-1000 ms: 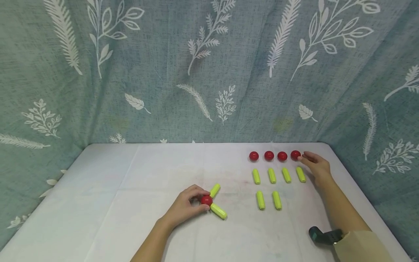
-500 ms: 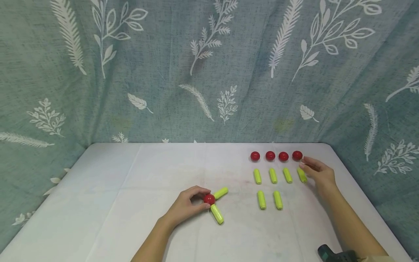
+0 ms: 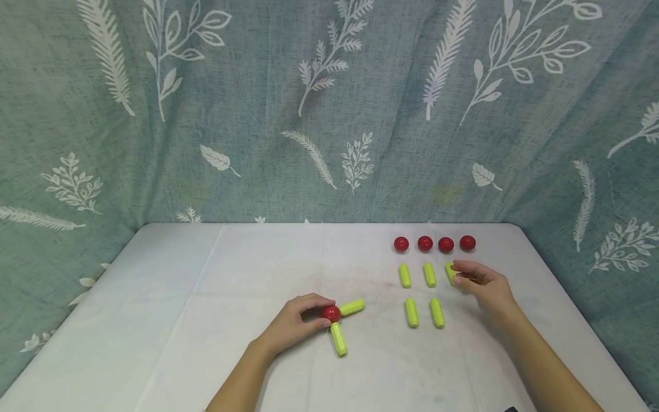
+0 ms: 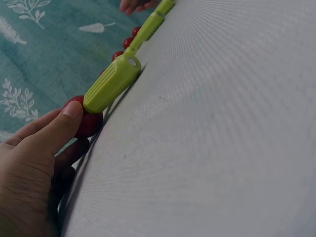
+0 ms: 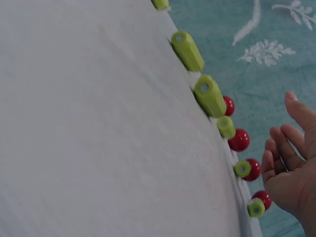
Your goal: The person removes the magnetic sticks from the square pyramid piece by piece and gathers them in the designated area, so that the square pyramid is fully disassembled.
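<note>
In the head view my left hand [image 3: 298, 320] pinches a red ball [image 3: 332, 313] between thumb and fingers, at mid-table. Two yellow-green rods touch this ball: one rod [image 3: 352, 307] points right, the other rod [image 3: 338, 340] points toward me. The left wrist view shows my thumb on the ball [image 4: 90, 124], with a ribbed rod [image 4: 112, 84] against it. My right hand [image 3: 486, 286] hovers at the right end of the upper rod row, its fingertips beside a partly covered rod [image 3: 450, 273]. In the right wrist view that hand [image 5: 294, 163] has its thumb and fingers spread apart, holding nothing visible.
Several loose red balls [image 3: 424, 244] form a row at the back right of the white table [image 3: 247, 257]. In front of them lie the upper rods [image 3: 405, 276] and two lower rods [image 3: 411, 312]. A patterned curtain [image 3: 257, 114] hangs behind the table.
The ball and its two rods have turned clockwise in my left hand. My right hand has moved from beside the rightmost red ball, nearer and leftward over the upper rod row.
</note>
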Tool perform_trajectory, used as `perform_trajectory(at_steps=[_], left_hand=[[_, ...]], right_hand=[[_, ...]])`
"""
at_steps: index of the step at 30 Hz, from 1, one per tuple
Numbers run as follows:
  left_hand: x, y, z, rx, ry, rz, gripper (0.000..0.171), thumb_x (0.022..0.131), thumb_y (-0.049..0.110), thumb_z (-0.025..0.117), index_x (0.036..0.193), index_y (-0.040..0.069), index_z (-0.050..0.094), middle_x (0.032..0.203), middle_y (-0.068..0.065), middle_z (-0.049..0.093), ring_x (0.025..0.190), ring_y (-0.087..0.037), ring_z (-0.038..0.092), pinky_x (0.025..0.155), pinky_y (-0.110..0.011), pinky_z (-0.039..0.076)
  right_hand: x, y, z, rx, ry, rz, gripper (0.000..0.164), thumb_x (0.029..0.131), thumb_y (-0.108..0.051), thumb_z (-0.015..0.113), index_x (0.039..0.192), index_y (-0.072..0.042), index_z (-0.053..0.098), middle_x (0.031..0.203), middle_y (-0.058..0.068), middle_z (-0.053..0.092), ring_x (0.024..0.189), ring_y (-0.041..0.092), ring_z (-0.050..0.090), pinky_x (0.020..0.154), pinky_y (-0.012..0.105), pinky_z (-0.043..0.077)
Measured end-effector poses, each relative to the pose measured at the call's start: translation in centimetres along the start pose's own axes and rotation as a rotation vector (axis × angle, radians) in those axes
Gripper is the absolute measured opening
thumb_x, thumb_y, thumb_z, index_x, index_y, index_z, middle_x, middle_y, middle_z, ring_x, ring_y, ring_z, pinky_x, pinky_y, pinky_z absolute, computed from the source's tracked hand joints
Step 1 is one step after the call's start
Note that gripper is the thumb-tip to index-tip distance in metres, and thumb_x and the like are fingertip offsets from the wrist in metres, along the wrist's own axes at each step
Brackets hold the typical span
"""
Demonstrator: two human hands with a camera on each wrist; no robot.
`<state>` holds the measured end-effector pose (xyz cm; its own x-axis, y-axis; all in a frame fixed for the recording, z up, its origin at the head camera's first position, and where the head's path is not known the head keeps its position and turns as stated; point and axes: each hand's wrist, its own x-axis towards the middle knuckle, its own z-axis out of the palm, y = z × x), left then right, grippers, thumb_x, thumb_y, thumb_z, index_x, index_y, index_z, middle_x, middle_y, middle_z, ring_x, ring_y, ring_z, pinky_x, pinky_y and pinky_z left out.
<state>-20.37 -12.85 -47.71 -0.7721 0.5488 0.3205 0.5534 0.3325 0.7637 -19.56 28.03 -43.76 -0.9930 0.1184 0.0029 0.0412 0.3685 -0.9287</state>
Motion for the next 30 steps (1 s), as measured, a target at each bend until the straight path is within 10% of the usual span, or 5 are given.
perform_trajectory(at_steps=[19,30], left_hand=[[-0.4,0.5,0.0,-0.058,-0.052,-0.036,0.037,0.080,0.030,0.075,0.114,0.016,0.068,0.110,0.007,0.068,0.103,-0.009,0.060,0.091,-0.030,0.046],[-0.3,0.5,0.0,-0.131,-0.092,-0.051,0.040,0.076,0.030,0.078,0.112,0.015,0.070,0.107,0.004,0.070,0.096,-0.009,0.060,0.081,-0.025,0.050]], right_hand=[[-2.6,-2.4,5.3,0.135,-0.288,-0.223,0.037,0.085,-0.008,0.069,0.119,0.002,0.060,0.113,0.014,0.064,0.093,0.017,0.061,0.078,0.019,0.052],[-3.2,-3.3,8.7,0.069,-0.401,-0.265,0.038,0.081,-0.011,0.074,0.117,-0.003,0.063,0.115,0.009,0.065,0.101,0.028,0.058,0.086,0.023,0.050]])
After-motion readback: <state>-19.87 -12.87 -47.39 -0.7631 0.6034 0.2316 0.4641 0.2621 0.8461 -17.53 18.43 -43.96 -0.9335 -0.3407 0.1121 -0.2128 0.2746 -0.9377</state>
